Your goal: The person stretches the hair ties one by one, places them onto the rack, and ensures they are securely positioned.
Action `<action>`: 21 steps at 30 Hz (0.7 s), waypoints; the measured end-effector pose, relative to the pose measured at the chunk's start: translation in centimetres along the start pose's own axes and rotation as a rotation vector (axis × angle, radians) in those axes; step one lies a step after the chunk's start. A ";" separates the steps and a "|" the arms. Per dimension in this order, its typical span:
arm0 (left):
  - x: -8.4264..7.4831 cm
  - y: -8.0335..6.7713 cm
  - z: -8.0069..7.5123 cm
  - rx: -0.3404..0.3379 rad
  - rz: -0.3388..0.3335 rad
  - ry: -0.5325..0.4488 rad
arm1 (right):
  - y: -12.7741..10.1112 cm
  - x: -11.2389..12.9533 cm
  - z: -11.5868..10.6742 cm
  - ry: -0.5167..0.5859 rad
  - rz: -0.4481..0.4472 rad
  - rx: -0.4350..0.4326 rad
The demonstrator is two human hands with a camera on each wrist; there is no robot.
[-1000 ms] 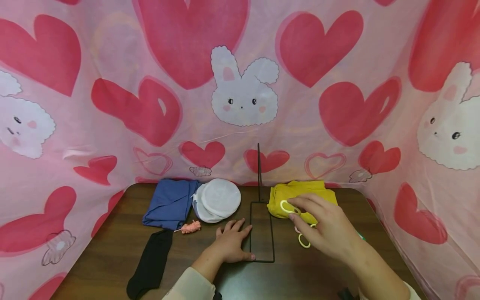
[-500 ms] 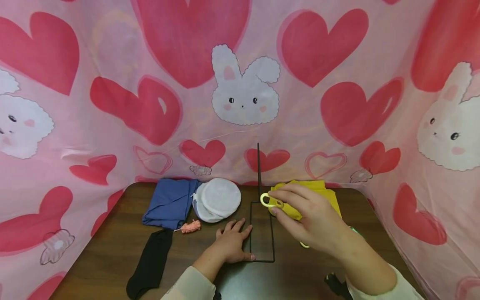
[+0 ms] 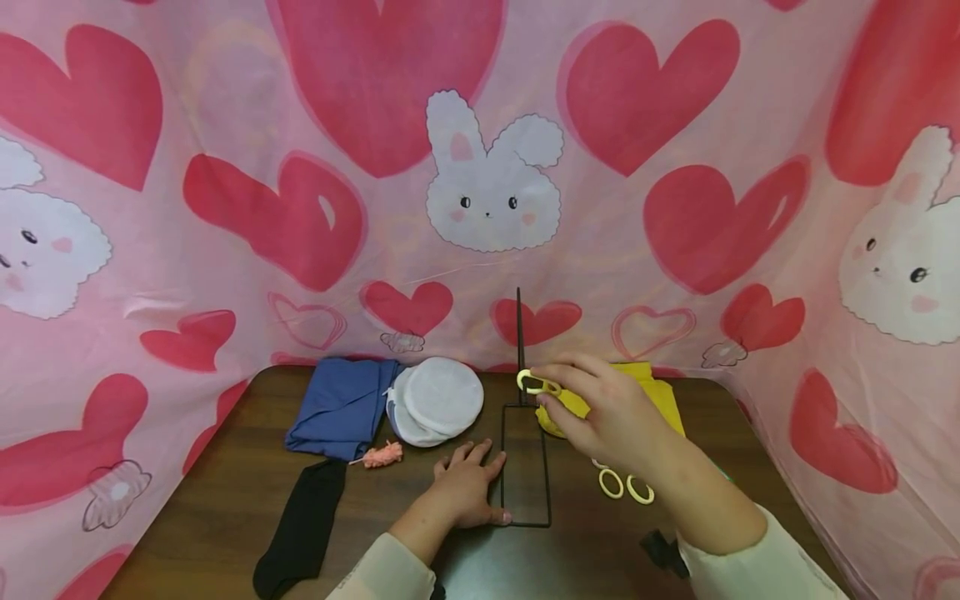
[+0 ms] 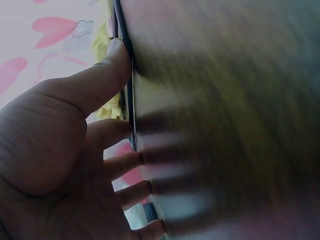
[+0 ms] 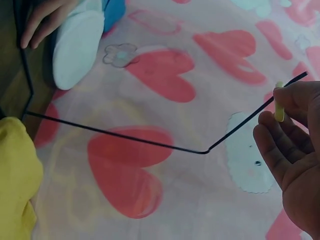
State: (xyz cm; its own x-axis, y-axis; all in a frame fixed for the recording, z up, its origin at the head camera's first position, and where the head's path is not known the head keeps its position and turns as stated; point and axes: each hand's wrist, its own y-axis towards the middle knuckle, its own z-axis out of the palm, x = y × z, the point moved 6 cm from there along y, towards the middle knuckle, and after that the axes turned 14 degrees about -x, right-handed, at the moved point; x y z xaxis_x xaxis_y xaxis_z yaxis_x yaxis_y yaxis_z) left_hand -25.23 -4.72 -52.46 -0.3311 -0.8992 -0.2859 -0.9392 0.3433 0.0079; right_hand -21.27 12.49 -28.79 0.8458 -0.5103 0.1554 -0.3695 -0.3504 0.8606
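The right hand (image 3: 611, 412) is pinching a pale yellow ring (image 3: 537, 383) between thumb and fingertips, holding it raised beside the upright rod (image 3: 518, 342) of a black wire stand (image 3: 525, 467); in the right wrist view the ring (image 5: 279, 107) is showing edge-on between the fingers, close to the rod's tip, though whether it is touching the wire is not clear. The left hand (image 3: 467, 487) is lying flat on the table (image 3: 210, 517) with its fingers straight and spread, pressing down by the left edge of the stand's rectangular base, the thumb sitting against the near corner of the wire; the left wrist view is showing the same fingers (image 4: 125, 165) along the wire, though the table surface there is blurred. Two more yellow rings (image 3: 625, 485) are lying on the table just under the right forearm. Behind the right hand a folded yellow cloth (image 3: 660, 400) is sitting at the back of the table. To the left of the stand a white round mesh pouch (image 3: 438, 398) is lying against a folded blue cloth (image 3: 337, 404), with a small pink fuzzy tuft (image 3: 382, 455) just in front of them and a black sock (image 3: 300, 527) stretching toward the near left edge. A pink curtain printed with red hearts and white rabbits (image 3: 491, 183) is hanging around the table on all sides.
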 end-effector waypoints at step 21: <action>0.2 0.1 0.4 0.002 0.003 -0.002 | 2.3 -8.2 4.9 -0.031 0.180 -0.141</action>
State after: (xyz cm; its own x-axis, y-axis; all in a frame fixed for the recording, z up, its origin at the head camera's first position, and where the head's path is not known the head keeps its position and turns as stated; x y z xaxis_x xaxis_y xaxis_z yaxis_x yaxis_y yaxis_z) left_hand -25.32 -4.77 -52.90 -0.3339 -0.8975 -0.2879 -0.9379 0.3468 0.0067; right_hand -30.92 11.96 -30.47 0.7583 -0.5791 0.2992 -0.4541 -0.1401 0.8799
